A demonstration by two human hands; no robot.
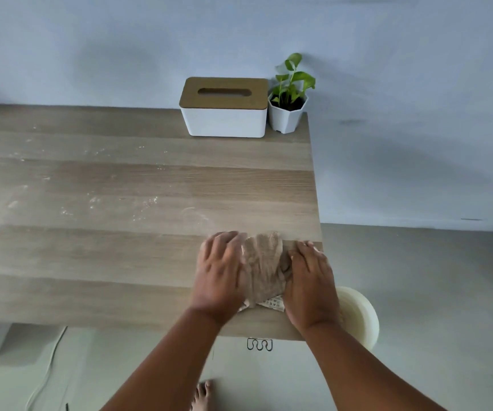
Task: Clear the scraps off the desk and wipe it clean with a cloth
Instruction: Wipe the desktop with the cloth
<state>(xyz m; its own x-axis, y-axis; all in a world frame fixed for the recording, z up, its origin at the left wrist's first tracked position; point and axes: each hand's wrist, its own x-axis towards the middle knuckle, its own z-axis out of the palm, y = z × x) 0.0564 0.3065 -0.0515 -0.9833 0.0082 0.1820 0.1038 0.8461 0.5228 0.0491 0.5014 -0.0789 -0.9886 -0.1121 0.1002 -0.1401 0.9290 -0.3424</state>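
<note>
A crumpled beige-brown cloth (264,268) lies on the wooden desk (106,256) near its front right corner. My left hand (220,277) lies flat on the cloth's left side, fingers straight and blurred. Pressed on the cloth's right side is my right hand (310,287), its fingers extended. A printed label of the cloth shows between my wrists. White dusty smears and crumbs (97,200) are scattered over the left and middle of the desk.
A white tissue box (224,114) with a wooden lid and a small potted plant (289,105) stand at the desk's back right by the wall. A pale round bin (357,315) sits on the floor beside the desk's right front corner. A white cable (46,372) runs on the floor.
</note>
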